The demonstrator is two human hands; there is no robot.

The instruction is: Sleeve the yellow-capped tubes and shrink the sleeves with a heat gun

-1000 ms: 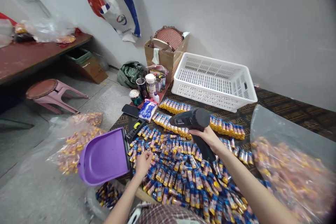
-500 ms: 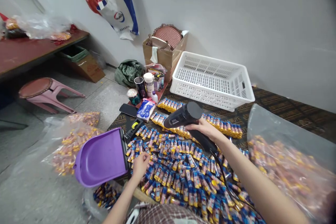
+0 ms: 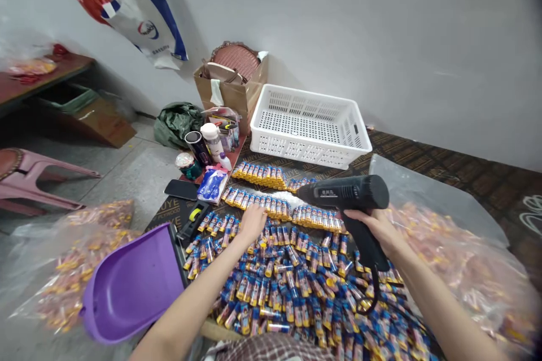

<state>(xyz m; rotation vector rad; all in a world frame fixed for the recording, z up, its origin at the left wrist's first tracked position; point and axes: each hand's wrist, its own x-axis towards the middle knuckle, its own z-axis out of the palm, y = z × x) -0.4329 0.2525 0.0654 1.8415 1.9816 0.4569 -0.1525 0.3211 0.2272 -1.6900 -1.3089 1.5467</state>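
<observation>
A black heat gun [image 3: 342, 192] is held by its handle in my right hand [image 3: 376, 225], its nozzle pointing left over the rows of small tubes. My left hand [image 3: 254, 221] rests at the near edge of a wrapped row of blue-and-yellow tubes [image 3: 241, 198]; its fingertips touch the row, and whether they grip a tube is hard to make out. Another wrapped row [image 3: 260, 174] lies behind it, and a further one [image 3: 319, 218] is below the gun. Many loose tubes [image 3: 292, 293] are spread over the dark board in front of me.
Behind the rows stands a white crate [image 3: 311, 149]. At left lie a purple dustpan [image 3: 135, 287], a tape dispenser [image 3: 192, 220] and a phone [image 3: 181, 189], with cups [image 3: 198, 148] beyond. A plastic bag of tubes [image 3: 457, 259] lies right. The gun's cord [image 3: 375, 293] hangs over loose tubes.
The view has shifted right. My left hand has moved forward from the loose tubes to the wrapped row. The heat gun has swung rightward and now lies level, showing its side.
</observation>
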